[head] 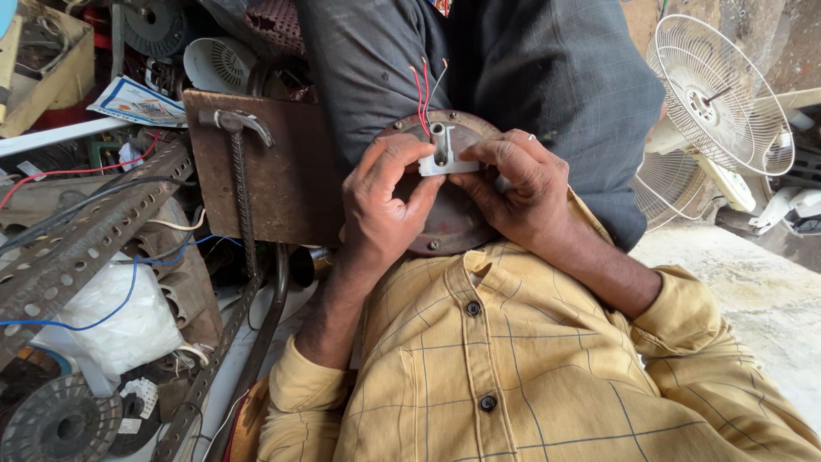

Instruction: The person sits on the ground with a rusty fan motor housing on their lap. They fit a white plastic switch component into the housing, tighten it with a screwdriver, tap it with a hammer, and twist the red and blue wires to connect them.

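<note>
Pinching a small white plastic fitting (pixel 445 156) between left hand (pixel 385 205) and right hand (pixel 519 192), over a round rusty motor plate (pixel 445 227), red wires (pixel 422 98) rising behind it.

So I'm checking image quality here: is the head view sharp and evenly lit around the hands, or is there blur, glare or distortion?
Head view: the left hand and right hand on the white plastic part are sharp under soft, even daylight with no hard shadows; no glare; the white fan guard at the right edge looks bright and slightly stretched by the wide lens.
</note>
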{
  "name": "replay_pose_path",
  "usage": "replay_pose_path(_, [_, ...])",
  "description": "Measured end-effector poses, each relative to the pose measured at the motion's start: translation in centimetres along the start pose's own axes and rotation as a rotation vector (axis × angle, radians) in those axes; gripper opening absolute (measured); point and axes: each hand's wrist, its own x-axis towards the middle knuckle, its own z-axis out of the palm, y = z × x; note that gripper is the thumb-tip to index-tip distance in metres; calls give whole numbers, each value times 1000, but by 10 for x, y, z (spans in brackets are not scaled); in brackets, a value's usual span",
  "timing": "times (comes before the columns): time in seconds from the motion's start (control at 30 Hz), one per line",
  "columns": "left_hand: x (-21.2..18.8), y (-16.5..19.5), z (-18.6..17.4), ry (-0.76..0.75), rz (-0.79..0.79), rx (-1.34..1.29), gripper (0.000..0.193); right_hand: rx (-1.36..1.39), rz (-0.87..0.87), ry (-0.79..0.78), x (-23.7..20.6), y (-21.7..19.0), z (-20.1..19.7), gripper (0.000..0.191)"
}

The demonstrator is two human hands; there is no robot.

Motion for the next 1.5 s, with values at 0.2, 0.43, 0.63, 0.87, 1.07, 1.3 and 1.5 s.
replay_pose_path(0.2, [6, -5, 4, 26, 38, 85, 40, 119, 26, -43, 10, 8, 0, 27])
replay_pose_path(0.43, [8, -3, 6, 1, -64, 7, 33, 202, 134, -62, 10, 7, 0, 22])
replay_pose_path(0.63, [7, -8, 4, -17, -113, 28, 34, 115, 131, -72, 6, 7, 1, 23])
replay_pose_path(0.87, [9, -10, 6, 32, -103, 10, 35, 255, 255, -117, 11, 16, 1, 19])
replay_pose_path(1.07, [19, -15, 4, -49, -197, -110, 29, 276, 256, -236, 24, 24, -6, 27])
replay_pose_path(1.3, [25, -21, 2, -82, -234, -222, 27, 239, 134, -334, 33, 26, -10, 43])
replay_pose_path(1.5, [33, -44, -8, -222, -355, -404, 27, 275, 167, -293, 33, 23, -1, 43])
